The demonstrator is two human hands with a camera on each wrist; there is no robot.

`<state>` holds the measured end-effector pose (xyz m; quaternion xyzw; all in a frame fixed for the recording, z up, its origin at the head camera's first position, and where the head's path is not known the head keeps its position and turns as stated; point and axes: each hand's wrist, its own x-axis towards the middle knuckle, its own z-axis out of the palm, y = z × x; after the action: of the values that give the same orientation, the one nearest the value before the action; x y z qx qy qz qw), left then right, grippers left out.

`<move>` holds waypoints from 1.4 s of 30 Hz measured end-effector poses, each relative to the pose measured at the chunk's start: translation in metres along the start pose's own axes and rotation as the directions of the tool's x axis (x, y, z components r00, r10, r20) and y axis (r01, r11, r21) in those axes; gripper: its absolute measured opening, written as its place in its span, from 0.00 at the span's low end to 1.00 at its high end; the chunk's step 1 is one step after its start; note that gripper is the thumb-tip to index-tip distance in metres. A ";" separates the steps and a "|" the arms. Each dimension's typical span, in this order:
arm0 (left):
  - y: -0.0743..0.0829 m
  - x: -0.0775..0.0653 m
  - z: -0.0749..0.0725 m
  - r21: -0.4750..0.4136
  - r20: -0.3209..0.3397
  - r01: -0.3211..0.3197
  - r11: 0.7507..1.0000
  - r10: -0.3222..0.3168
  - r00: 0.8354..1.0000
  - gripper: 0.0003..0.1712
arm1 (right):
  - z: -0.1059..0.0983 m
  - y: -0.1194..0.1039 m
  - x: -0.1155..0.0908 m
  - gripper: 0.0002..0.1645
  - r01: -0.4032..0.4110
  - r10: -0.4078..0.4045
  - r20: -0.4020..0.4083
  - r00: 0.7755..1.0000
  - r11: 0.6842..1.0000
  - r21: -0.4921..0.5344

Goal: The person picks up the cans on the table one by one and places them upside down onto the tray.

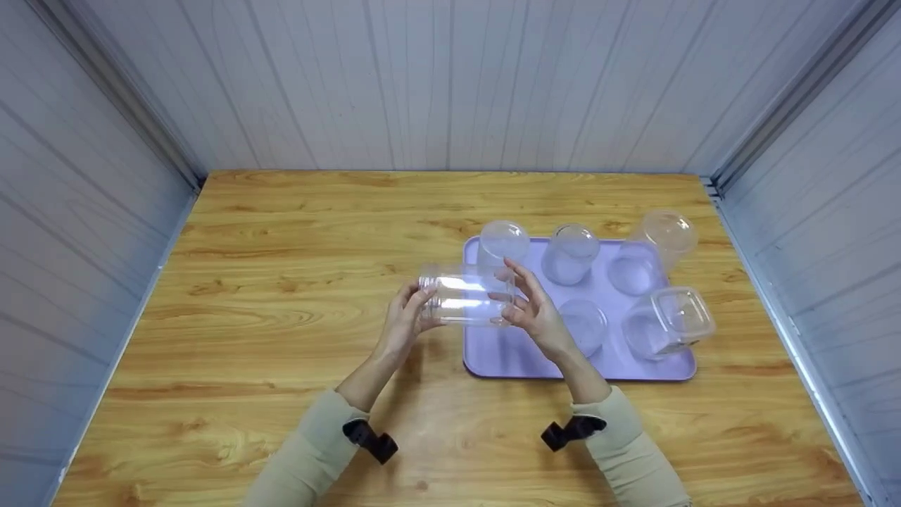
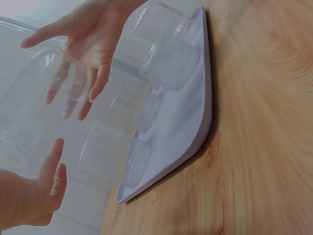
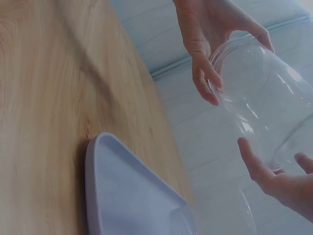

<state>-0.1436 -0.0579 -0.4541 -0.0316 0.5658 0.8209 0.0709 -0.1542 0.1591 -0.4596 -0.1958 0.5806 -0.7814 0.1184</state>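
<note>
Lying on its side in the air, a clear plastic jar (image 1: 464, 299) is between my two hands, over the left edge of a purple tray (image 1: 486, 355). My left hand (image 1: 405, 320) grips its threaded neck, thumb on the near side. At the base end is my right hand (image 1: 538, 317), its fingers spread and mostly straight. In the left wrist view some fingers of the right hand (image 2: 95, 41) show through the clear wall. Whether they press on the jar (image 3: 269, 88) is hard to tell.
Several other clear jars stand on the tray, among them a round one (image 1: 570, 255) at the back, a tall one (image 1: 665, 236) at the back right and a squarish one (image 1: 669, 322) at the front right. The wooden table (image 1: 281, 282) meets pale panel walls (image 1: 450, 84).
</note>
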 end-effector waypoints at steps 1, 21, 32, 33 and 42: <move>0.000 -0.001 0.000 -0.012 0.004 -0.001 1.000 0.001 1.000 0.27 | 0.000 -0.001 0.000 0.44 0.000 0.000 -0.007 1.000 1.000 -0.005; 0.003 -0.006 -0.001 -0.023 0.094 0.022 1.000 -0.019 0.995 0.30 | 0.003 -0.016 -0.002 0.43 0.029 -0.046 -0.096 0.994 0.985 -0.169; 0.003 -0.006 -0.016 0.157 0.078 -0.002 0.988 -0.010 0.997 0.30 | 0.000 -0.037 -0.006 0.43 -0.070 0.006 -0.155 0.988 0.910 -0.408; 0.003 -0.005 -0.017 0.158 0.063 0.002 0.987 -0.012 0.998 0.30 | 0.002 -0.041 -0.006 0.43 -0.077 0.010 -0.153 0.988 0.898 -0.433; -0.001 0.002 -0.027 0.319 0.006 -0.026 0.947 0.025 1.000 0.27 | 0.001 -0.047 -0.008 0.46 -0.046 -0.017 -0.090 0.996 0.760 -0.649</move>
<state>-0.1466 -0.0828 -0.4655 -0.0118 0.6914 0.7194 0.0650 -0.1444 0.1761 -0.4158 -0.1847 0.8216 -0.5388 0.0227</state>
